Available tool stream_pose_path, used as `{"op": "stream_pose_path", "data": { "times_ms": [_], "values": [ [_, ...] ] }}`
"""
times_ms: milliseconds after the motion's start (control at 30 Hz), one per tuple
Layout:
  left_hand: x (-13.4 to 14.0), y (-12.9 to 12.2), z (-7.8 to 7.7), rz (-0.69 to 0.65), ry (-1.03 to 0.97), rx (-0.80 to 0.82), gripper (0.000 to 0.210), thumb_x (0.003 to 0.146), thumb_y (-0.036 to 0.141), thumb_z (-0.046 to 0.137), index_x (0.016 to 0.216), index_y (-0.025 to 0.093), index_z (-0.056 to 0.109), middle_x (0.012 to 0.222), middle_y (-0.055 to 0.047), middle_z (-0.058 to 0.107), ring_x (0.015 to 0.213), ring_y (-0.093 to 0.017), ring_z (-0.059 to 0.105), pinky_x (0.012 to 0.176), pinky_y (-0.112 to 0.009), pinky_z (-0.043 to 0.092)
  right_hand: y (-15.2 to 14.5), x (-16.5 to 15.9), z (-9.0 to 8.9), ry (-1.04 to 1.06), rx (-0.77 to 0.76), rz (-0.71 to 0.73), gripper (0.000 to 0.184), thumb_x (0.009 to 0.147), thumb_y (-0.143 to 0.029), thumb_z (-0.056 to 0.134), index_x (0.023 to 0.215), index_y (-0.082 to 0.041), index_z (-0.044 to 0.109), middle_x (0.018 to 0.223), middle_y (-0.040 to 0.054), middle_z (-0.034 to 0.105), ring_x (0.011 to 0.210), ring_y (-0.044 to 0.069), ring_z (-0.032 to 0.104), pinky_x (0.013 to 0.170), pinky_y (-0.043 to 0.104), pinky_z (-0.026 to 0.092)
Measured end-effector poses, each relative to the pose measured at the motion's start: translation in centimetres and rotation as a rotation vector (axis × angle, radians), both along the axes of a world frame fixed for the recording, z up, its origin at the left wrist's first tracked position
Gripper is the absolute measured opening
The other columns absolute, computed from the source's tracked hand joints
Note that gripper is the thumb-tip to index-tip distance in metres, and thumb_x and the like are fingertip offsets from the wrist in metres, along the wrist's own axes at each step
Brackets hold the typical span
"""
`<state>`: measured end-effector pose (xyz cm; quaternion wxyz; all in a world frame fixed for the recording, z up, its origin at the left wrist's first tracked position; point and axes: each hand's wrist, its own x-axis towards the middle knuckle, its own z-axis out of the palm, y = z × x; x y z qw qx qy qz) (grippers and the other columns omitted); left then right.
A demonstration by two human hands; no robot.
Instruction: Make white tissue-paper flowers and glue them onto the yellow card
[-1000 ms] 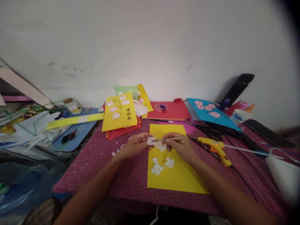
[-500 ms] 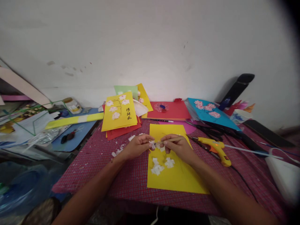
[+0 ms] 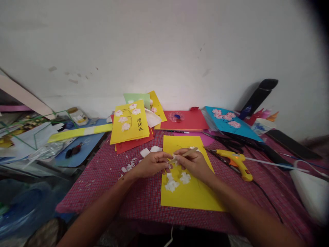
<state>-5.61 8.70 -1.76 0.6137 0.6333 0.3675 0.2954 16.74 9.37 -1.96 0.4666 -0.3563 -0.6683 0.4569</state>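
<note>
A sheet of yellow card (image 3: pixel 190 195) lies on the checked tablecloth before me, with white crumpled paper flowers (image 3: pixel 171 185) on its left half. Over its upper part, my right hand (image 3: pixel 194 163) pinches a thin wooden stick (image 3: pixel 190 152), which slants down to the left. My left hand (image 3: pixel 153 164) is closed at the fingertips around a small piece of white paper (image 3: pixel 169 167), partly hidden by the fingers. The two hands almost touch. Left of the card, beside my left hand, lie white paper squares (image 3: pixel 145 152) and scattered paper scraps (image 3: pixel 128 166).
A yellow glue gun (image 3: pixel 239 164) and black scissors (image 3: pixel 226 141) lie at the right. Behind are finished yellow flower cards (image 3: pixel 123 132), red card (image 3: pixel 196 120) with a clear dish (image 3: pixel 176 117), and a blue flower card (image 3: pixel 239 129). A paper cup (image 3: pixel 260 127) stands at back right.
The stick's tip has drawn back from the paper in my left hand, and the stick now tilts more steeply. My left hand has dropped slightly. The view has shifted a little.
</note>
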Motion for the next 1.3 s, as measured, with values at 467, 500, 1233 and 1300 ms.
{"op": "stream_pose_path", "data": {
  "times_ms": [467, 500, 1233, 1300],
  "values": [
    [-0.5, 0.2, -0.7, -0.046, 0.006, -0.010, 0.033, 0.090, 0.031, 0.065, 0.119, 0.018, 0.061, 0.094, -0.007, 0.074, 0.073, -0.013, 0.068, 0.066, -0.024, 0.051, 0.0, 0.0, 0.2, -0.028, 0.022, -0.005, 0.029, 0.085, -0.041, 0.072, 0.068, -0.018, 0.072, 0.077, 0.0062, 0.069, 0.051, 0.012, 0.060, 0.045, 0.023, 0.049],
    [-0.5, 0.1, -0.6, -0.054, 0.013, -0.004, 0.033, 0.090, 0.031, 0.064, 0.120, 0.018, 0.061, 0.093, -0.007, 0.074, 0.073, -0.013, 0.068, 0.066, -0.024, 0.051, 0.0, 0.1, 0.1, 0.003, -0.001, 0.022, 0.028, 0.084, -0.042, 0.072, 0.070, -0.018, 0.072, 0.083, 0.0071, 0.071, 0.051, 0.011, 0.060, 0.045, 0.024, 0.050],
    [-0.1, -0.4, 1.0, 0.019, 0.332, 0.250, 0.034, 0.090, 0.027, 0.057, 0.122, 0.016, 0.062, 0.088, -0.005, 0.075, 0.076, -0.017, 0.071, 0.069, -0.026, 0.053, 0.3, -0.2, 0.5, -0.013, -0.079, -0.138, 0.036, 0.086, -0.044, 0.068, 0.061, -0.018, 0.065, 0.066, 0.0021, 0.066, 0.042, 0.010, 0.057, 0.042, 0.022, 0.045],
    [-0.2, -0.3, 0.8, 0.023, 0.337, 0.253, 0.033, 0.090, 0.025, 0.056, 0.121, 0.016, 0.062, 0.088, -0.005, 0.075, 0.075, -0.017, 0.071, 0.069, -0.026, 0.053, 0.4, 0.1, 0.9, 0.034, -0.097, -0.177, 0.035, 0.084, -0.044, 0.070, 0.061, -0.019, 0.063, 0.062, 0.0017, 0.065, 0.042, 0.011, 0.057, 0.042, 0.023, 0.045]
  ]
}}
